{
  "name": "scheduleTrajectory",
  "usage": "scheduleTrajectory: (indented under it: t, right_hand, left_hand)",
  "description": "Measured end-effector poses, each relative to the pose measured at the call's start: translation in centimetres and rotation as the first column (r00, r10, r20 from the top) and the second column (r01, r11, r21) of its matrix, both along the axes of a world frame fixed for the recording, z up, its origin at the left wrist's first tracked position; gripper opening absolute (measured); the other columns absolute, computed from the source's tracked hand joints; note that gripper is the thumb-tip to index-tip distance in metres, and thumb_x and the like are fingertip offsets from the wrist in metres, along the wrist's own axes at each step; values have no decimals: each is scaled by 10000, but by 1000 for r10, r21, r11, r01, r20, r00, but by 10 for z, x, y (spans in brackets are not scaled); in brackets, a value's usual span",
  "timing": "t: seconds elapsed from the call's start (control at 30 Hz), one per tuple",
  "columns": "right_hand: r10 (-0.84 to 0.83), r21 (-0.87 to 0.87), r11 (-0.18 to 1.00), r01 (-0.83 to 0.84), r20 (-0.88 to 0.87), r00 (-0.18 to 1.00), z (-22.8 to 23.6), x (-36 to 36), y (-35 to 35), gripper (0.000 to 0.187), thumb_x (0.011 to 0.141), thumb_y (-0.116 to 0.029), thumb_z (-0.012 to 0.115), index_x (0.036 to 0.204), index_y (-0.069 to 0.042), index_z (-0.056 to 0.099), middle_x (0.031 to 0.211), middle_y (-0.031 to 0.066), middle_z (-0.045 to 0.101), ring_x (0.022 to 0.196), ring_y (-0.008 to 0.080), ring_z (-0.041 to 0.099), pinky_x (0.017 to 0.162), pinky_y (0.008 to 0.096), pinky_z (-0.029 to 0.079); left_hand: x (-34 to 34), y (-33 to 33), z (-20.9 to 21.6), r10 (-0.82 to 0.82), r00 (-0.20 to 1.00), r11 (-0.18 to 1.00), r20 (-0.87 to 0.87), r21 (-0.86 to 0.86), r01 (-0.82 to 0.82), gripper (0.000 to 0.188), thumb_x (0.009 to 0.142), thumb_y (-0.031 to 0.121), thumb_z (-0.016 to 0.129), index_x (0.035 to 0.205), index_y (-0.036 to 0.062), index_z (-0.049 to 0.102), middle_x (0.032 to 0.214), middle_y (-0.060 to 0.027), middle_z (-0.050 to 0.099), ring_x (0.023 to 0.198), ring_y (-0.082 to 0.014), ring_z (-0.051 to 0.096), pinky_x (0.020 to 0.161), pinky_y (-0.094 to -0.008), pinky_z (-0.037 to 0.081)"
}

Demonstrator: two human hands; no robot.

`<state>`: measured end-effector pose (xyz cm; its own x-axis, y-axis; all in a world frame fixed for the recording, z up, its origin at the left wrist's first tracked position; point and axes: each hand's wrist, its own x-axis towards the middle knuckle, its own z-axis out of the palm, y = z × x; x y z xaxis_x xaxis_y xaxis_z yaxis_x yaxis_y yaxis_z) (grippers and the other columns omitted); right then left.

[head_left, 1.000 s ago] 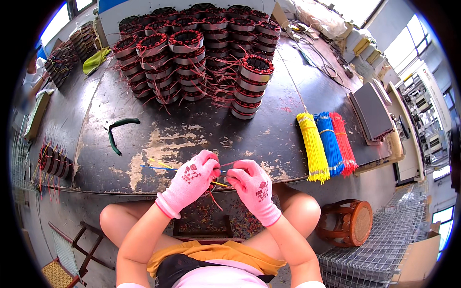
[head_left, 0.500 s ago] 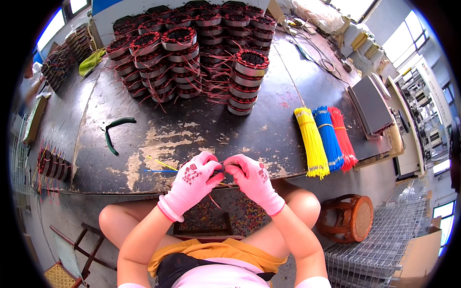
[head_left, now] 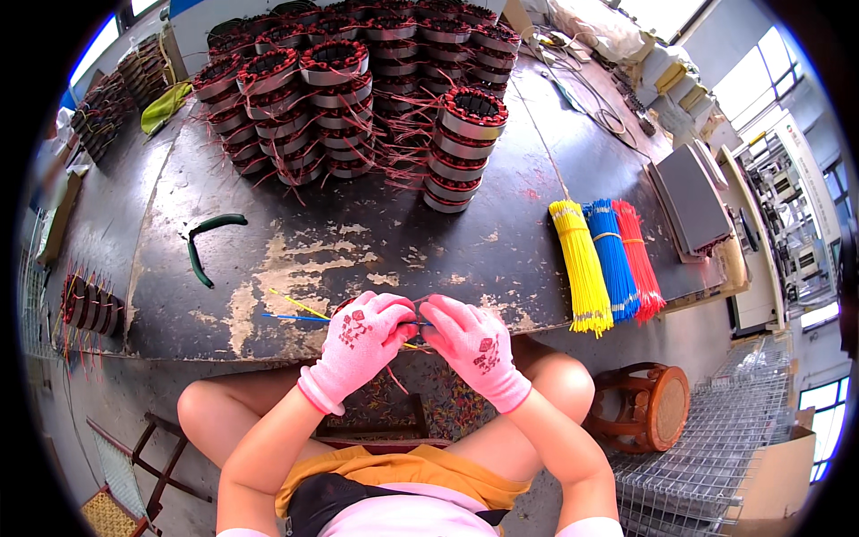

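Both my hands wear pink gloves and meet at the table's near edge. My left hand [head_left: 365, 342] is closed, with fingertips pinched around thin wires. Opposite it, my right hand [head_left: 474, 347] is closed too, its fingertips close to the left ones at the same wires. A blue wire [head_left: 291, 317] and a yellow wire [head_left: 299, 302] stick out to the left from behind my left hand. Below the fingers hangs a reddish wire [head_left: 396, 379]. Something dark shows between and behind the hands; the gloves hide most of it, so its kind cannot be made out.
Stacked motor stators [head_left: 333, 107] with red wires fill the table's back; one separate stack [head_left: 461, 148] stands nearer. Green-handled pliers [head_left: 204, 246] lie left. Yellow [head_left: 580, 268], blue [head_left: 611, 255] and red wire bundles [head_left: 637, 259] lie right. More stators [head_left: 91, 304] sit far left. A wooden stool [head_left: 644, 407] stands below.
My right hand has turned slightly and its wrist has dropped, while the fingertips stay near the left ones. My left hand has shifted a little downward. The view has moved slightly.
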<state>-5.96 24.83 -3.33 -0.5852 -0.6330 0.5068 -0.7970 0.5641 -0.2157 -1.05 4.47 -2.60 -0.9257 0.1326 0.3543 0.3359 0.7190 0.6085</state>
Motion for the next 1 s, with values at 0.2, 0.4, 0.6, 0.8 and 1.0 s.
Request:
scheduleTrajectory:
  t: [0.2, 0.4, 0.6, 0.8, 1.0]
  right_hand:
    - [116, 66, 992, -110, -101, 988, -9, -14, -7, 342, 812, -209, 741, 1144, -145, 686, 1157, -8, 659, 820, 173, 658, 704, 340, 537]
    - [252, -131, 968, -215, 500, 829, 4, -31, -11, 87, 886, -169, 657, 916, -89, 665, 846, 57, 674, 724, 209, 637, 661, 332, 507]
    - [208, -202, 978, -56, 899, 385, 11, -39, -1, 119, 921, -179, 656, 982, -78, 674, 923, 87, 676, 799, 251, 662, 716, 345, 517]
    - [217, 46, 975, -219, 52, 975, 14, -20, -3, 283, 797, -247, 774, 1033, -144, 657, 1043, 4, 645, 908, 195, 639, 755, 369, 506]
    - [314, -408, 896, 173, 860, 403, -10, -25, -13, 132, 909, -217, 681, 962, -98, 661, 878, 33, 652, 778, 135, 621, 675, 307, 482]
  left_hand:
    - [0, -1, -7, 20, 1000, 1000, -2, 21, -20, 116, 845, 157, 735, 930, 82, 710, 1162, -39, 717, 963, -285, 649, 847, -406, 539]
    - [0, -2, -4, -3, 999, 1000, 43, -11, 4, 112, 831, 132, 724, 929, 87, 696, 1246, -45, 699, 947, -285, 645, 850, -415, 540]
    - [0, -2, -2, -11, 999, 1000, 37, 20, 10, 107, 820, 116, 716, 920, 86, 692, 1261, -41, 696, 927, -287, 640, 841, -419, 540]
    - [0, -3, -6, 11, 1000, 1000, 26, 22, -12, 128, 831, 126, 720, 951, 87, 704, 1253, -45, 701, 951, -288, 647, 853, -412, 541]
    - [-2, -1, -3, -26, 1000, 999, 9, -33, 26, 105, 846, 142, 708, 935, 101, 669, 1251, -9, 697, 931, -256, 646, 822, -398, 551]
